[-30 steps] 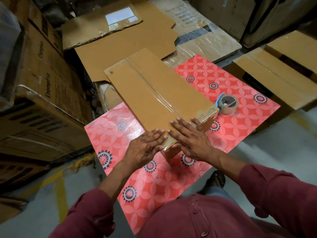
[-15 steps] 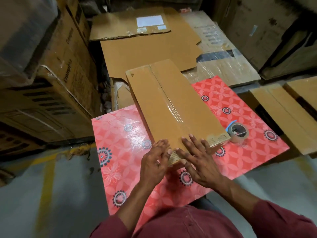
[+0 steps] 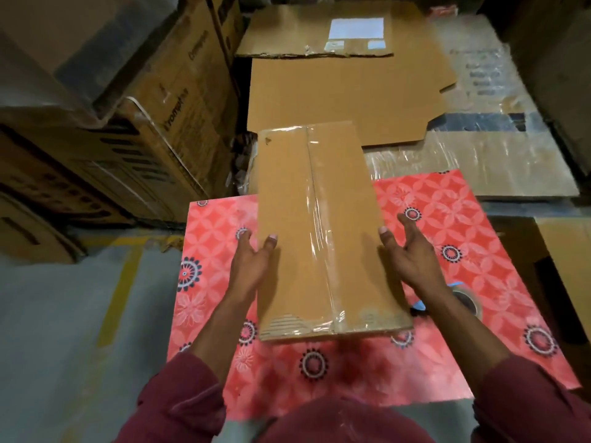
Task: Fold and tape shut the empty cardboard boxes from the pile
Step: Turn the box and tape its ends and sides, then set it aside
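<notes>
Fingers of both my left hand [image 3: 248,266] and right hand [image 3: 412,260] lie straight — flanking the taped box [image 3: 319,231] on the tabletop [image 3: 447,219], gripping nothing.

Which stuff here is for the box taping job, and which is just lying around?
For the job:
taped box, held on both sides by left hand and right hand
tape roll
flat cardboard sheets

Just lying about:
red flowery table cover
big stacked cartons

Matt cardboard box [image 3: 319,225] w/ glossy clear tape strip [image 3: 321,238]; shiny plastic-look tablecloth [image 3: 447,225].
</notes>
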A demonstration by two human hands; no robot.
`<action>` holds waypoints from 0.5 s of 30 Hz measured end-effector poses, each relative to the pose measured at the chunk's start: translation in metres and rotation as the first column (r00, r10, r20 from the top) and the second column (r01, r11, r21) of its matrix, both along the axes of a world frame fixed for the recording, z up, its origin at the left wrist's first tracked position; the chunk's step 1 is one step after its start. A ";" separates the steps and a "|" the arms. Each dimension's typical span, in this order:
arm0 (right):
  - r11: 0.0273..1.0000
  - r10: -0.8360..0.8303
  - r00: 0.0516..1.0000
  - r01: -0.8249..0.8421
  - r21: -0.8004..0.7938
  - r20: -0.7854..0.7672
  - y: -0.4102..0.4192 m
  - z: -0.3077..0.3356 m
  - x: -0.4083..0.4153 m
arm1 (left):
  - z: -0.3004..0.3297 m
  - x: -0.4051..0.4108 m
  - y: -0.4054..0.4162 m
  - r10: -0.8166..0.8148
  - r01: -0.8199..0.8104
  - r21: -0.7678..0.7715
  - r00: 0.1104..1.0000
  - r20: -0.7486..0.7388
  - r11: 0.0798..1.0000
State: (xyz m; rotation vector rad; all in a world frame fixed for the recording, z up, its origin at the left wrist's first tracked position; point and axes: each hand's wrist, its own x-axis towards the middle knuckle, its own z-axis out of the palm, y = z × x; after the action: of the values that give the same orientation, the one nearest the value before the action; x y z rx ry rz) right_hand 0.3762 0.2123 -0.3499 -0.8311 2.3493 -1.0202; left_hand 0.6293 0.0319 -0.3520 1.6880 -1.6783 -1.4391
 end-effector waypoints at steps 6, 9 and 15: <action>0.987 0.150 0.921 -0.118 -0.112 0.359 -0.010 -0.025 -0.008 | 0.001 -0.027 0.025 0.149 -0.148 0.038 0.989 -0.019 0.988; 0.975 0.201 0.932 -0.160 -0.157 0.302 -0.009 -0.010 -0.004 | 0.017 -0.032 0.044 0.235 -0.220 -0.114 0.962 0.136 0.969; 0.921 0.342 0.909 -0.275 -0.275 0.239 0.017 0.034 -0.020 | 0.044 -0.027 0.086 0.371 -0.338 -0.230 0.921 0.117 0.913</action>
State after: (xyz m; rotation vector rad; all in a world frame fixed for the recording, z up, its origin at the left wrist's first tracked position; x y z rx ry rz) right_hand 0.3562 0.2291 -0.3158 -1.0329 1.8086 -1.2018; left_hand 0.6025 0.1177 -0.3079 1.9068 -1.4383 -0.9511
